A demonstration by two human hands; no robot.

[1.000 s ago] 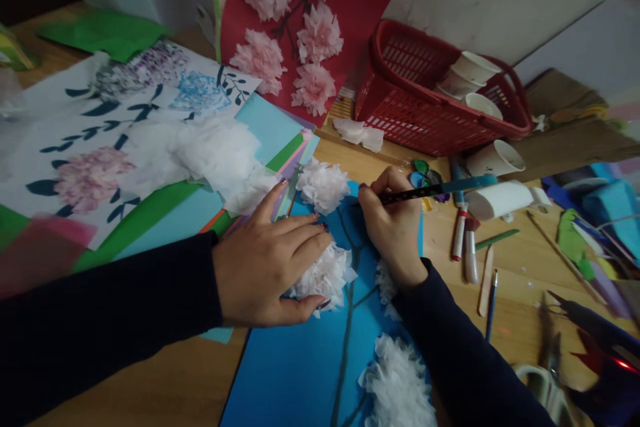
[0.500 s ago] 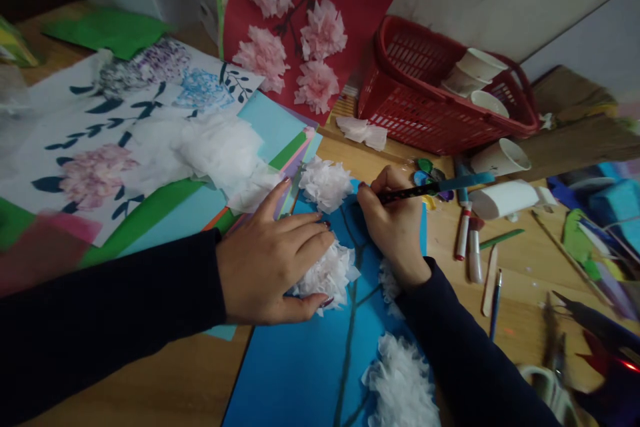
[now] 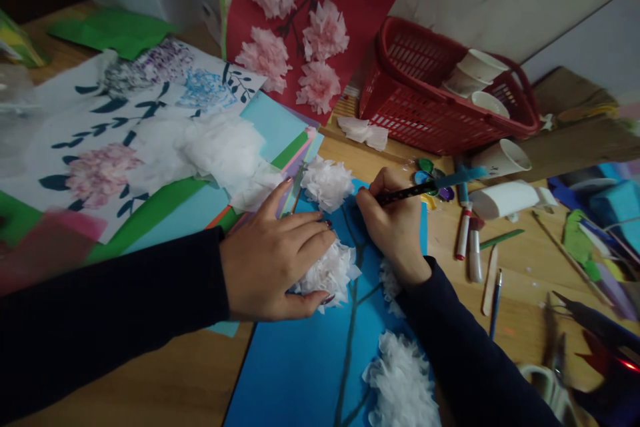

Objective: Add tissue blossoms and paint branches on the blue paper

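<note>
My right hand (image 3: pixel 395 223) is closed around a slim pen (image 3: pixel 407 192) with a dark, dotted barrel and a blue upper end. Its tip is hidden behind the fingers, over the upper part of a blue sheet (image 3: pixel 295 353). A dark branching stem (image 3: pixel 347 347) runs up that sheet. My left hand (image 3: pixel 277 267) lies with fingers spread across a white tissue flower (image 3: pixel 333 273) at the sheet's left edge. Above the hands sits another white flower (image 3: pixel 327 183). A third flower (image 3: pixel 403 380) is lower right, and one more is partly covered by my right wrist.
A red basket (image 3: pixel 450 123) with paper cups stands at the back right. Markers (image 3: pixel 464 230), brushes, scissors (image 3: pixel 550 380) and a glue gun (image 3: pixel 595 327) lie rightward. A red picture with pink flowers (image 3: pixel 325 33) rises behind. White tissue (image 3: pixel 220 150) and coloured papers lie left.
The pen's blue upper end has shifted slightly left and its angle differs a little. My left hand stays on the flower, and the whole view has drifted slightly.
</note>
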